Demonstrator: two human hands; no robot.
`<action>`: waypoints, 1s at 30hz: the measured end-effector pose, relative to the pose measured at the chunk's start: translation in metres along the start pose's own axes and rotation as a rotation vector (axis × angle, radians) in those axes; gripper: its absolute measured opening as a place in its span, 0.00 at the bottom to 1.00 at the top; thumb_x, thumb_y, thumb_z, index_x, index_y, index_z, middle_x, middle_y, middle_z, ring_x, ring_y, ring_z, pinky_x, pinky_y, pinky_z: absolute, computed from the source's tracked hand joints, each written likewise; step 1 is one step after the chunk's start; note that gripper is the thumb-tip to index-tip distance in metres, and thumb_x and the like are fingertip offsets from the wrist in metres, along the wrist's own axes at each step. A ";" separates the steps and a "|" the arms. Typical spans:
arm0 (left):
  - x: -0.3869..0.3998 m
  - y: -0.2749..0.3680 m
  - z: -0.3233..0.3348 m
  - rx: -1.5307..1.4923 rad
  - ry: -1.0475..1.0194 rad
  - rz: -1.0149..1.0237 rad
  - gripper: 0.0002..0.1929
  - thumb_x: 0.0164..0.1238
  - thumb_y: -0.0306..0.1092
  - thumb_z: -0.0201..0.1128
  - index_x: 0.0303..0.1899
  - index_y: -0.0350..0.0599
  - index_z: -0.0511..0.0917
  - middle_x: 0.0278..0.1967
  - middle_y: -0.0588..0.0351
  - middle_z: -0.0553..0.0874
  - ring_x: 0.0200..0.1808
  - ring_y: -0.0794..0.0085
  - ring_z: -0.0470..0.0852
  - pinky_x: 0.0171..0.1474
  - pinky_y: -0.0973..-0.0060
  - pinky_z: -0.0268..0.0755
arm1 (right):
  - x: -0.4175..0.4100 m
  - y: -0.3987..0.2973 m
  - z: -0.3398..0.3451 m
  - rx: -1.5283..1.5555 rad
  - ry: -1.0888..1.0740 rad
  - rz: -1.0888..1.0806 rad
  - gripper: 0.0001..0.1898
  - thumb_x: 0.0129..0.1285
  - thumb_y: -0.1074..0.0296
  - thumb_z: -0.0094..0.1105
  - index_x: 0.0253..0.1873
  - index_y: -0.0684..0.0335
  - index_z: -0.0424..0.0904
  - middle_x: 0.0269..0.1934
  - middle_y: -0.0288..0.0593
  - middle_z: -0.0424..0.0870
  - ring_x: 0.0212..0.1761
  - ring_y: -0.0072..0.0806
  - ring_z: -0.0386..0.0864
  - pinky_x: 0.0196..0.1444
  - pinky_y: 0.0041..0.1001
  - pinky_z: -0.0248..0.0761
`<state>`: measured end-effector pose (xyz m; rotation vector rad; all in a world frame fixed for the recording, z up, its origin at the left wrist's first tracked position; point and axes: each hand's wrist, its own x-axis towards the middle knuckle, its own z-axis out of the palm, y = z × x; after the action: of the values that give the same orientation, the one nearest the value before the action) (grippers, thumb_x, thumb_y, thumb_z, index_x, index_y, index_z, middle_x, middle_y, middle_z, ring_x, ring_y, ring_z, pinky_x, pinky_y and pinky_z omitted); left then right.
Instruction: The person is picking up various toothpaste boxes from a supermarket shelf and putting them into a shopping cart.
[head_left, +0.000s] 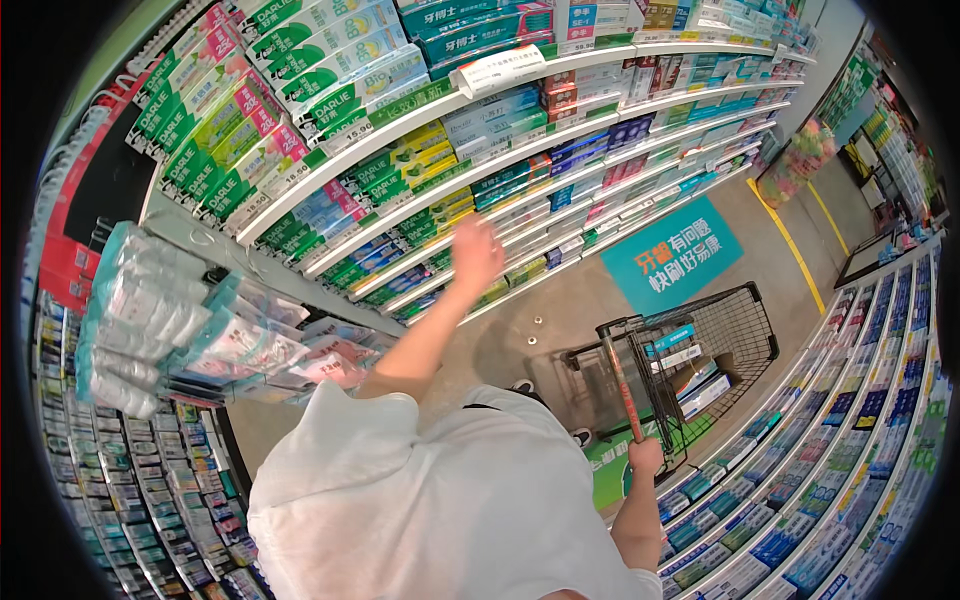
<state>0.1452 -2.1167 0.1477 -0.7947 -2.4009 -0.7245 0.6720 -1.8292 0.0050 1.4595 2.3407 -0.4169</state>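
My left hand (478, 253) is stretched out in front of a shelf of boxed toothpaste. It is blurred, and I see nothing held in it; whether it touches the boxes I cannot tell. Behind it are green and yellow Darlie toothpaste boxes (427, 229). My right hand (646, 455) is closed around the near end of the handlebar (619, 382) of a black wire shopping cart (750, 330). Inside the cart lies a carton with a carrying handle (703, 394), printed white and blue. A teal sign (670, 340) is fixed near the cart's handle end.
Packed toothpaste shelves (360, 139) rise ahead, and another stocked shelf (810, 450) curves along the right. Hanging bagged goods (262, 337) jut out at my left. A teal floor sticker (671, 255) lies beyond the cart. A bin of colourful balls (799, 161) stands farther off.
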 end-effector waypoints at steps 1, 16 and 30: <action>0.023 -0.023 -0.022 0.169 0.180 0.070 0.24 0.57 0.33 0.74 0.57 0.39 0.83 0.66 0.36 0.80 0.72 0.37 0.74 0.75 0.39 0.66 | 0.000 -0.008 0.002 0.001 -0.002 0.010 0.18 0.63 0.52 0.69 0.44 0.62 0.94 0.41 0.59 0.94 0.46 0.58 0.93 0.52 0.51 0.86; 0.108 -0.146 -0.100 0.668 0.280 -0.063 0.31 0.56 0.43 0.82 0.63 0.55 0.84 0.58 0.48 0.85 0.60 0.51 0.81 0.65 0.45 0.70 | -0.005 -0.065 0.010 0.049 0.030 0.006 0.19 0.61 0.55 0.67 0.45 0.67 0.93 0.43 0.63 0.93 0.48 0.59 0.92 0.54 0.51 0.85; 0.020 0.046 -0.068 -0.031 -0.166 -0.238 0.31 0.69 0.48 0.77 0.64 0.36 0.79 0.51 0.36 0.90 0.50 0.45 0.90 0.52 0.54 0.80 | -0.022 -0.037 0.010 0.058 -0.086 0.005 0.18 0.62 0.51 0.68 0.43 0.60 0.94 0.43 0.56 0.95 0.47 0.52 0.94 0.52 0.48 0.88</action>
<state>0.1812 -2.1194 0.2243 -0.6070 -2.6720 -0.8171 0.6487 -1.8667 0.0075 1.4437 2.2745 -0.5398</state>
